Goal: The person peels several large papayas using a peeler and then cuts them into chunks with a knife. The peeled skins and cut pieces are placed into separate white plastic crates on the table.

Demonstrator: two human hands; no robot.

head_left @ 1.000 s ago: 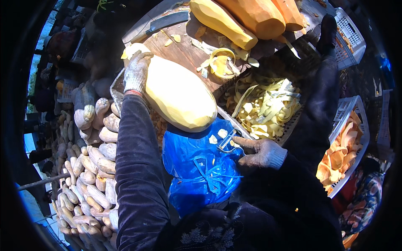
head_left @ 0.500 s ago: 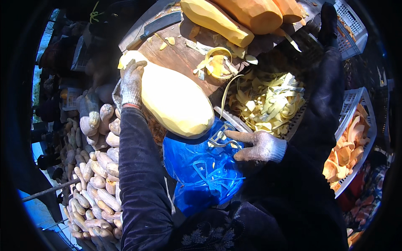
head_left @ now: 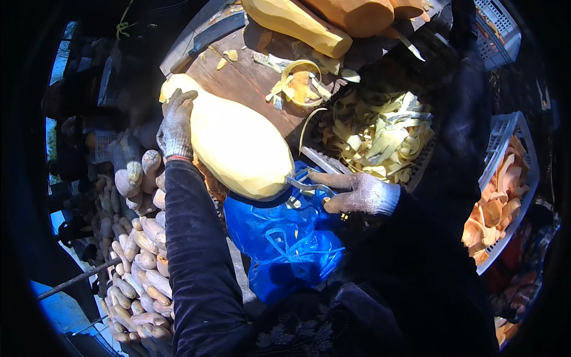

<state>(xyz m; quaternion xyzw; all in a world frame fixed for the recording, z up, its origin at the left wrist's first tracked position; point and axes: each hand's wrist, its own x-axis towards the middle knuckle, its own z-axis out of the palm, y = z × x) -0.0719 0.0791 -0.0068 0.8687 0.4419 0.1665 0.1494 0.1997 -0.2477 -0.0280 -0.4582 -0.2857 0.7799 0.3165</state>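
Observation:
A large peeled pale-yellow squash (head_left: 241, 143) slants across the middle, its narrow end up at the left. Gloved, my left hand (head_left: 178, 122) grips that narrow end from the left side. My right hand (head_left: 360, 193), also gloved, holds a metal peeler (head_left: 309, 183) at the squash's broad lower end. The peeler's tip looks to be at the skin there; whether it touches I cannot tell. Beneath the squash is a blue plastic bag (head_left: 285, 244) tied in a knot, lying over my lap.
Ahead is a wooden board (head_left: 232, 77) with peel scraps, a knife (head_left: 217, 33) and more peeled squashes (head_left: 297, 27). A crate of yellow peelings (head_left: 380, 137) stands right of it, a white crate of orange pieces (head_left: 496, 199) farther right. Unpeeled squashes (head_left: 143, 262) are heaped at left.
My right hand has brought the peeler left and up to the squash's broad end. The view has shifted slightly; my left hand keeps its grip.

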